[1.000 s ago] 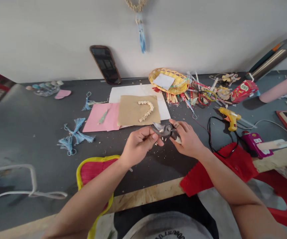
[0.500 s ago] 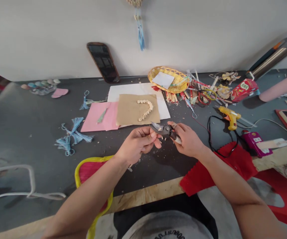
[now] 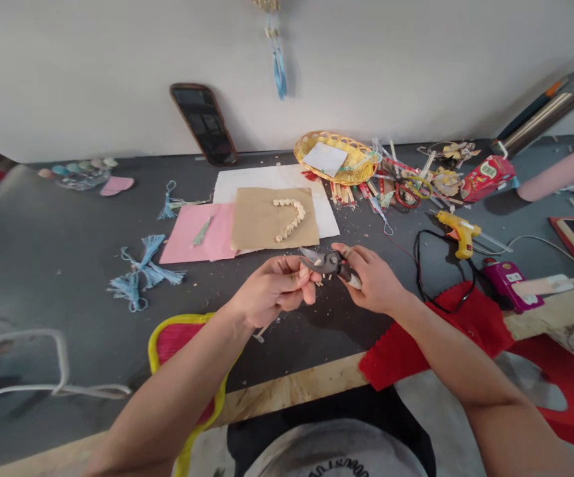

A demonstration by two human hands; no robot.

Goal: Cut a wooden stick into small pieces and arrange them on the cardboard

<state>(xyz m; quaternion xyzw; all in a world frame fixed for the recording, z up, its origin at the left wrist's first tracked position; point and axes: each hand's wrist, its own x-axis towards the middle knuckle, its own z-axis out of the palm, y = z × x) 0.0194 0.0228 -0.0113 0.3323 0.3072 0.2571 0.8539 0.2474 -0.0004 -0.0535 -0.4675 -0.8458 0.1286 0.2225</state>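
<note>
My right hand [image 3: 377, 278] grips the handles of a pair of pruning shears [image 3: 334, 262], whose blades point left and stand apart. Close to the blades, my left hand [image 3: 277, 286] is closed in a pinch; what sits between its fingertips is too small to make out. Just beyond both hands lies a brown card [image 3: 254, 222] bearing a curved row of small cream pieces [image 3: 297, 217]. Under and beside this card are a white sheet [image 3: 327, 211] and a pink sheet [image 3: 182, 235]. Tiny cut bits are scattered on the dark table near the shears.
Blue tassels [image 3: 145, 271] lie to the left. A phone [image 3: 205, 124] leans on the wall. Behind the card stands a yellow basket [image 3: 311, 144] among sticks and scissors. To the right are a yellow glue gun [image 3: 459, 233], its black cord, a red cloth [image 3: 416, 344] and a red drink carton [image 3: 488, 177].
The shears' blades have spread wider apart. My left hand has shifted slightly left and down, away from the blades.
</note>
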